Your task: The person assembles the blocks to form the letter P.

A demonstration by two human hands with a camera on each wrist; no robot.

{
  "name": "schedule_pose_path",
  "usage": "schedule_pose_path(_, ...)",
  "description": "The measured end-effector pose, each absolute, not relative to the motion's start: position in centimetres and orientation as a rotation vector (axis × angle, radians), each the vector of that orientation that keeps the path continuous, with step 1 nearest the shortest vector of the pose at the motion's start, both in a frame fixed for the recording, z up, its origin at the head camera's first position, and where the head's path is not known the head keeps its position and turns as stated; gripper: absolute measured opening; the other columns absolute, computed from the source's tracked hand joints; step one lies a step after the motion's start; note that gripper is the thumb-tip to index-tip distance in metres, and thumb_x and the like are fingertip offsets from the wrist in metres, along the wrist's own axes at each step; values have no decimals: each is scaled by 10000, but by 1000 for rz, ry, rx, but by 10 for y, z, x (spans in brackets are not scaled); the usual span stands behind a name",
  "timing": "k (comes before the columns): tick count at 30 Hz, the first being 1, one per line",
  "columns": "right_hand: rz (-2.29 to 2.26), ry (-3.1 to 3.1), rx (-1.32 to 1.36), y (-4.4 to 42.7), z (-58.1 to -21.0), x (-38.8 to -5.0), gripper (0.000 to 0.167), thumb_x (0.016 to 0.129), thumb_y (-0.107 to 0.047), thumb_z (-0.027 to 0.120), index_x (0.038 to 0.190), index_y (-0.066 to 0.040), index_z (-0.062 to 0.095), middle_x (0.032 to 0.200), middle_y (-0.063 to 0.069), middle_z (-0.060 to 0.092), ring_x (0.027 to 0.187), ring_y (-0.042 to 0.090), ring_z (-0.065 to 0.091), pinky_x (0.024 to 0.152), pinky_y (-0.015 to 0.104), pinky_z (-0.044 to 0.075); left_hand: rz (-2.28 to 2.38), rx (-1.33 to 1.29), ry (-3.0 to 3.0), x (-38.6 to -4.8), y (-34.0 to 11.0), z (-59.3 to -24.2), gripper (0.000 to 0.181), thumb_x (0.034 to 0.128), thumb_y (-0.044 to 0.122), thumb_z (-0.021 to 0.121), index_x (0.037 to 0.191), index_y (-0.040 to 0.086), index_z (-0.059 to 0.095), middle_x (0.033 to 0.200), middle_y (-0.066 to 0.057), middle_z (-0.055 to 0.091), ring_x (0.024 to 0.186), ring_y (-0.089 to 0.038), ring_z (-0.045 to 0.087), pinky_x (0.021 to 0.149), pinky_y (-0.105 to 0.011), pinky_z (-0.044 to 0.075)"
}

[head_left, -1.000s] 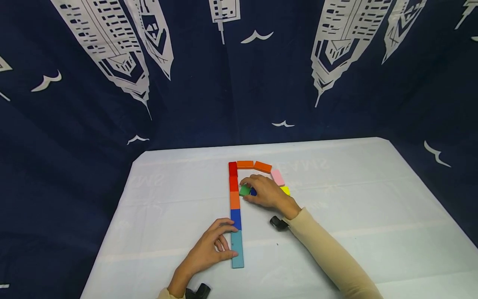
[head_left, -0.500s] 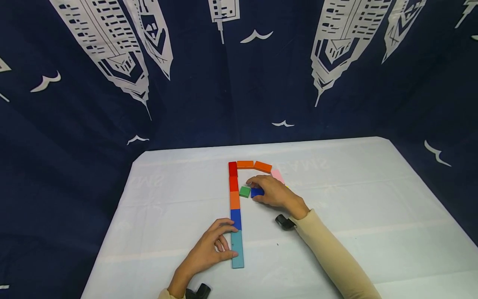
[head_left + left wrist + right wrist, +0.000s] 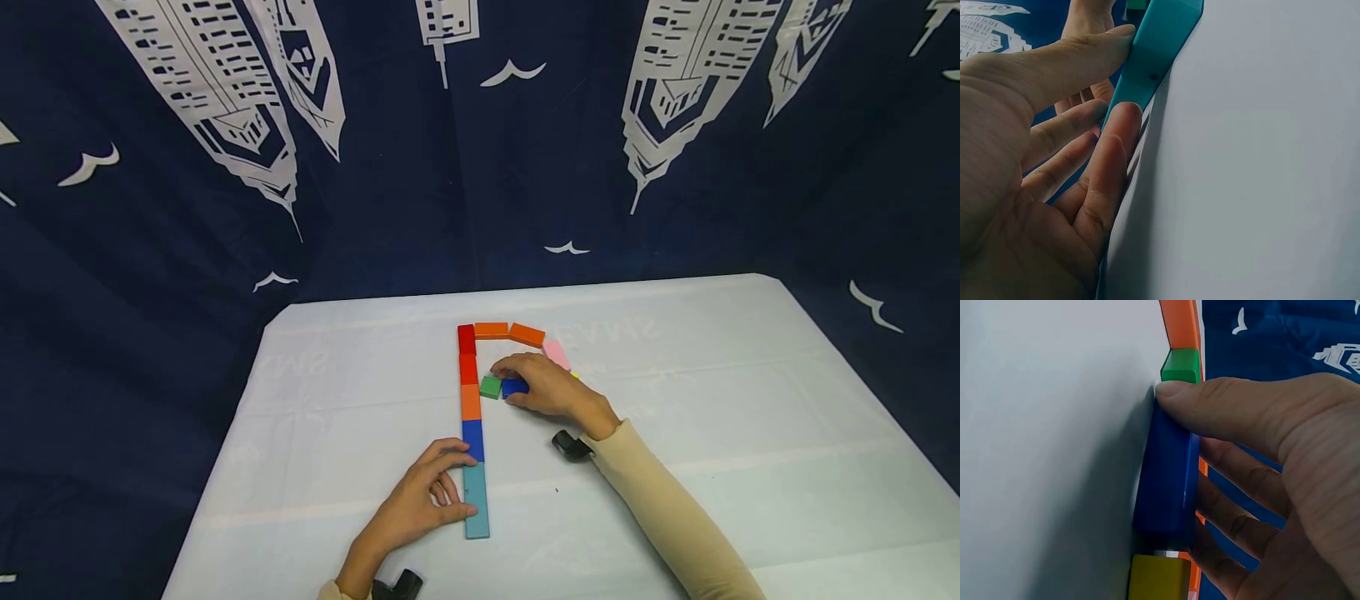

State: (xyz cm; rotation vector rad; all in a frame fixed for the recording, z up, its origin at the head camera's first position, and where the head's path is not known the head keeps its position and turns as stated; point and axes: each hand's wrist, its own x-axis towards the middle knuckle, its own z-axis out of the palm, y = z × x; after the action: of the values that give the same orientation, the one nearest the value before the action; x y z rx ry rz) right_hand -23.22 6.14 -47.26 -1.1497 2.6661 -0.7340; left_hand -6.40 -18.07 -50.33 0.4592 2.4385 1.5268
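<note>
My right hand [image 3: 546, 385] pinches a dark blue block [image 3: 1169, 472], thumb on its near long side and fingers along the far side. That block lies flat, its left end beside a short green block [image 3: 491, 387] and its right end near a yellow block [image 3: 1159, 578]. Most of the yellow block is hidden behind the hand in the head view. My left hand [image 3: 422, 490] rests against the left edge of a teal block [image 3: 476, 500], thumb and fingertips touching it and the blue block [image 3: 473, 440] above. Its fingers are spread and loosely bent.
Red blocks [image 3: 467, 354] and an orange block [image 3: 470, 402] continue the upright column. Two orange blocks [image 3: 527, 335] and a pink block [image 3: 557, 354] curve from its top to the right. All lie on a white-covered table [image 3: 675, 400], with a dark blue patterned cloth [image 3: 480, 192] behind.
My right hand has shifted slightly right, from over the green block to the dark blue one, uncovering both more. The left hand stays in place.
</note>
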Motion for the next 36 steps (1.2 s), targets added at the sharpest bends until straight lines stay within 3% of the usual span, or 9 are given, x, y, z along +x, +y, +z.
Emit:
schedule_pose_path(12, -712, 2645, -1093, 73, -462, -235, 484, 850, -207, 816, 1284, -88, 641, 1202, 43, 699, 1074, 188, 651, 999, 396, 525, 1526, 455, 2427, -64, -180, -503, 516, 813, 278, 848, 1277, 190, 639, 1469, -24, 453, 769, -58, 620, 688, -214, 538)
schedule_pose_path(21, -632, 2689, -1024, 104, -448, -235, 359, 824, -131, 826, 1156, -81, 701, 1131, 39, 705, 1022, 218, 615, 986, 443, 506, 1523, 461, 2439, -64, -180, -504, 516, 808, 285, 852, 1269, 184, 644, 1462, -31, 459, 758, -54, 619, 684, -217, 540)
schedule_pose_path(28, -589, 2663, -1064, 114, -457, -238, 379, 839, -85, 803, 1200, -85, 688, 1219, 60, 684, 1116, 245, 572, 1073, 459, 458, 1531, 462, 2442, -64, -180, -504, 514, 805, 280, 855, 1266, 192, 644, 1461, -27, 461, 756, -55, 620, 683, -214, 538)
schedule_pose_path(36, -601, 2655, -1135, 114, -461, -240, 392, 846, -1, 764, 1224, -64, 677, 1222, 67, 693, 1099, 246, 585, 1038, 447, 483, 1532, 471, 2442, -64, -181, -504, 512, 809, 276, 852, 1268, 194, 643, 1462, -23, 462, 759, -59, 621, 683, -215, 537)
